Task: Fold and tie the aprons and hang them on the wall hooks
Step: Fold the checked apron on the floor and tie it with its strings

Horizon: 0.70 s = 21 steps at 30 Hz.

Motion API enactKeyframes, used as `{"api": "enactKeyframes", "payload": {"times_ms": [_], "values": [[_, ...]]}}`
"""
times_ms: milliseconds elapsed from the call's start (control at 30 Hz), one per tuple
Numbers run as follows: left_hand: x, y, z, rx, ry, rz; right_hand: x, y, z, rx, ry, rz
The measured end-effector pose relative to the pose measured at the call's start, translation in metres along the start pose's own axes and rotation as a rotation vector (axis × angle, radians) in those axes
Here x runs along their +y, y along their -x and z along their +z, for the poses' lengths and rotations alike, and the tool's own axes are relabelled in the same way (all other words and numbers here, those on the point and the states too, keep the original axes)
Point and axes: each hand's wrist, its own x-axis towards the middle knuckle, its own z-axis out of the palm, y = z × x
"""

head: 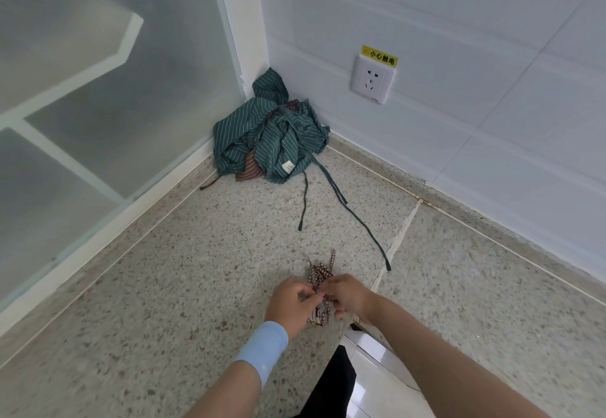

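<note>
Fig. Brown-checked apron bundle (pixel 319 274), small and bunched, held between both hands on the speckled stone surface (pixel 164 286).

- Bundle: most of it is covered by the hands. Loose checked tie ends stick out on the far side of the knuckles, and a bit of fabric shows below, between the two palms. Exact fold or knot can't be made out.
- L hand (pixel 290 302): fingers curled in and pinching the bundle from its left side. A pale blue wrist cuff (pixel 262 348) sits just behind it.
- R hand (pixel 349 296): fingers curled and pinching the same bundle from the right, its fingertips meeting the L hand's over the cloth.
- Beyond the hands, well apart, a crumpled green striped apron heap (pixel 278 142) fills the corner. A brown striped apron (pixel 250 170) shows under its near edge.
- Green ties (pixel 357 220) trail from the heap toward the hands. The longest ends near the R hand, on its far-right side, not touching it.
- Far right of the hands, up on the white tiled wall (pixel 475 40): a socket (pixel 372 79) w/ a yellow label (pixel 379 56) on its top edge.
- Far left of the hands: a frosted glass pane (pixel 98 89) meets the heap at the corner.
</note>
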Motion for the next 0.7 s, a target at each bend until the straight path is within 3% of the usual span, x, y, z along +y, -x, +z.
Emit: {"api": "enactKeyframes", "payload": {"times_ms": [100, 167, 367, 533, 700], "values": [[0.003, -0.008, -0.012, -0.168, -0.254, 0.005, 0.001, 0.000, -0.003, 0.032, 0.136, -0.050], [0.003, -0.012, -0.020, -0.215, -0.218, -0.016, 0.003, 0.000, -0.005, 0.076, 0.280, -0.116], [-0.009, -0.018, -0.034, -0.245, -0.207, -0.079, 0.004, -0.003, -0.006, 0.182, 0.494, -0.233], [0.003, -0.029, -0.026, -0.216, -0.231, -0.116, 0.002, -0.008, -0.002, 0.165, 0.646, -0.258], [-0.007, -0.037, -0.031, -0.159, -0.186, -0.138, 0.001, -0.013, -0.015, 0.164, 0.578, -0.192]]}}
